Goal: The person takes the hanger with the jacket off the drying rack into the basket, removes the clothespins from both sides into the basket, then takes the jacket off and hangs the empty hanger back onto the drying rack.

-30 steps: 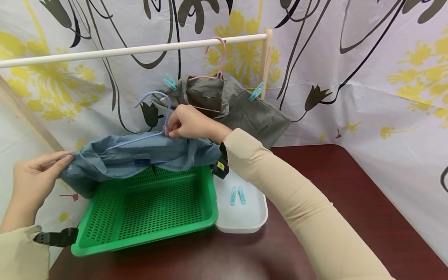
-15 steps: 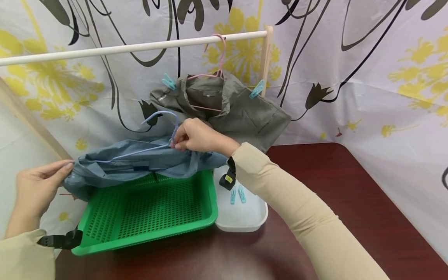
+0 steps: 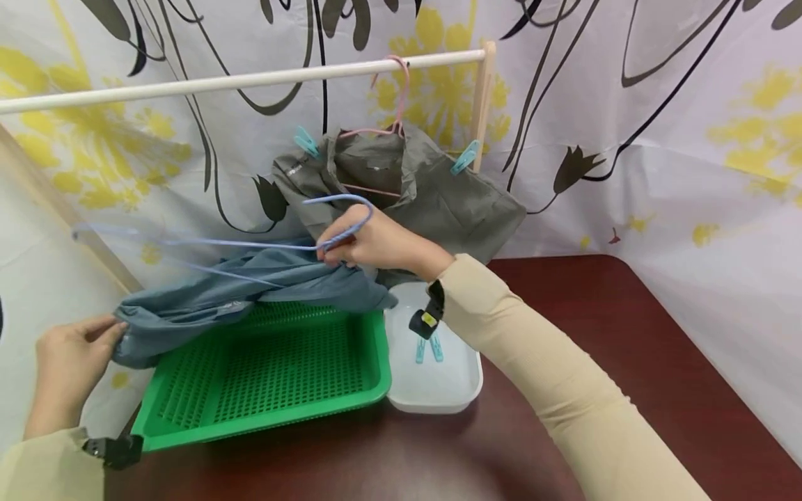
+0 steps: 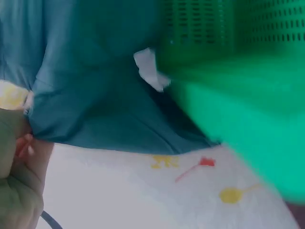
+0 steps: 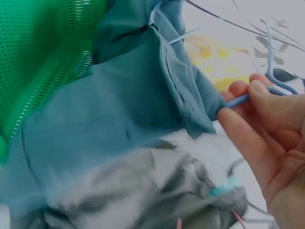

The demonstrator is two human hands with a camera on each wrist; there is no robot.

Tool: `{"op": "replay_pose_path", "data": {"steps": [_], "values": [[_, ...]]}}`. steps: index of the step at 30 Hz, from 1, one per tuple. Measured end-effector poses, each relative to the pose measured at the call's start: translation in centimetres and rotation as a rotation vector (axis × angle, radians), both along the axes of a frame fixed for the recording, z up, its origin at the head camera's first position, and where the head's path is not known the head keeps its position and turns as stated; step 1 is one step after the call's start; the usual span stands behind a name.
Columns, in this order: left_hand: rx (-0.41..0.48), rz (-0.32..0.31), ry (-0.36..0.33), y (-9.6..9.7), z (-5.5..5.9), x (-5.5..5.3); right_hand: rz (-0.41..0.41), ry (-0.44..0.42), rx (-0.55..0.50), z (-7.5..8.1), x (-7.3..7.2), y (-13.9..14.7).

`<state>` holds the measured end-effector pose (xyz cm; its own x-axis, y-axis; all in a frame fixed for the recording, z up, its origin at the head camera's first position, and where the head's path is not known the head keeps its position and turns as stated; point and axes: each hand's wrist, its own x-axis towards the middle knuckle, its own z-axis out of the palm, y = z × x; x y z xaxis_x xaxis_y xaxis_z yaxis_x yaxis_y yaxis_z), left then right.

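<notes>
My right hand (image 3: 382, 240) grips the blue hanger (image 3: 250, 243) at the base of its hook. One long end of the hanger sticks out to the left above the blue shirt (image 3: 207, 303), while its other end is hidden at the cloth on the right. With thumb and fingers my left hand (image 3: 75, 358) pinches the shirt's left edge. The shirt sags, crumpled, over the back of the green basket (image 3: 250, 424). In the right wrist view, blue hanger wire (image 5: 238, 100) runs from between the fingers into the cloth.
A grey shirt (image 3: 451, 202) hangs on a pink hanger (image 3: 401, 104) from the white rail (image 3: 207, 85), with two turquoise clothespins (image 3: 466, 157) on it. Two more clothespins lie in the white tray (image 3: 432, 396) beside the basket, on the dark red table (image 3: 564, 313).
The hanger's left end has come out of the shirt and now points left above it. My right hand has moved right and down overall; the left hand, lower, still pinches the shirt.
</notes>
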<state>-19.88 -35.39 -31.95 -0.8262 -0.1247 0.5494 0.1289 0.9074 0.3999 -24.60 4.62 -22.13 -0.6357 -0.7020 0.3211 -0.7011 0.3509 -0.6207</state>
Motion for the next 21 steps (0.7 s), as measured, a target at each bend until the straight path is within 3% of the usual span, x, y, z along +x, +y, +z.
{"op": "replay_pose_path", "data": {"steps": [6,11,16,21], "values": [[-0.062,-0.072,-0.014,0.9,1.0,-0.1,-0.057,-0.046,-0.048,-0.9,-1.1,0.5],[-0.056,-0.134,-0.017,1.6,1.7,-0.5,-0.081,-0.071,-0.094,-1.4,-1.9,1.0],[-0.071,-0.237,-0.014,2.5,1.8,-0.8,-0.096,-0.072,-0.075,-0.8,-2.2,0.5],[-0.092,-0.282,-0.031,3.4,1.9,-0.9,-0.116,-0.086,-0.056,0.2,-2.3,-0.1]]}}
